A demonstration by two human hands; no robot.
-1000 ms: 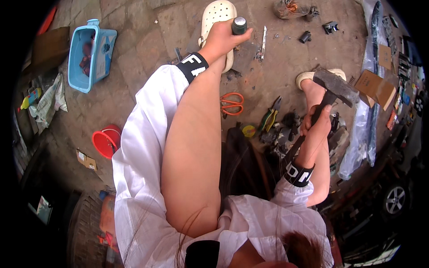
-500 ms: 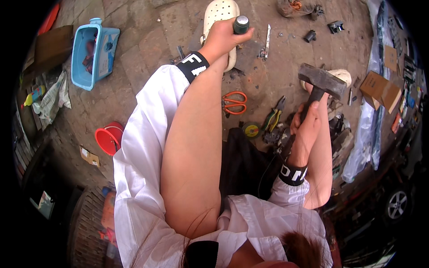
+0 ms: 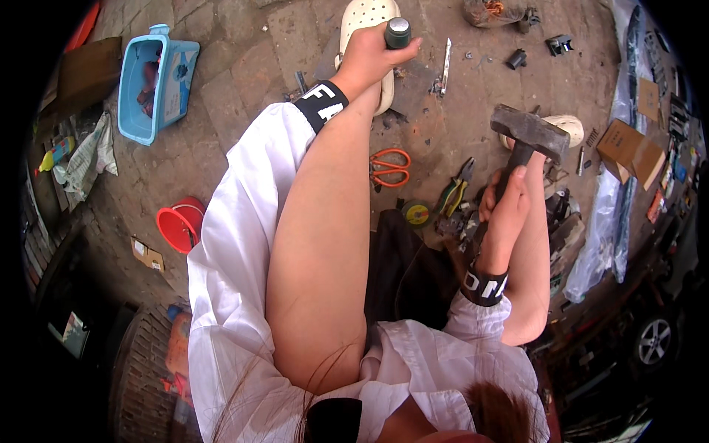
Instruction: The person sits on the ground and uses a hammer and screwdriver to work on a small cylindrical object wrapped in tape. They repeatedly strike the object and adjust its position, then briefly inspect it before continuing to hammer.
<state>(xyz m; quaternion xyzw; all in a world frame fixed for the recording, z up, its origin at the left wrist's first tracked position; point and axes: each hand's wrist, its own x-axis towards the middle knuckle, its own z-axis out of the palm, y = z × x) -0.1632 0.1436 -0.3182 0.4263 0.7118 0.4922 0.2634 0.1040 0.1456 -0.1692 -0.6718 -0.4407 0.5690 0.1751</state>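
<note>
Wrapped around a dark green handle with a round metal end cap [image 3: 398, 34], my left hand [image 3: 365, 57] is closed beside my left clog. The lower part of that handled tool is hidden, so its kind does not show. My right hand [image 3: 509, 199] grips the dark shaft of a hammer [image 3: 530, 131], whose heavy worn steel head is raised above my right clog. Between my legs lie orange-handled scissors [image 3: 390, 168], combination pliers with yellow-green grips [image 3: 456, 189] and a small yellow-labelled roll [image 3: 416, 213]. A slim silver cutter [image 3: 445, 68] lies on the ground right of my left hand.
A light blue bin [image 3: 155, 85] and a red bucket [image 3: 182, 224] stand at left. On the right are an open cardboard box [image 3: 630, 153], clear plastic sheeting [image 3: 594, 255] and scattered tools. Black parts [image 3: 516, 59] and a clear bag [image 3: 493, 12] lie ahead on stone paving.
</note>
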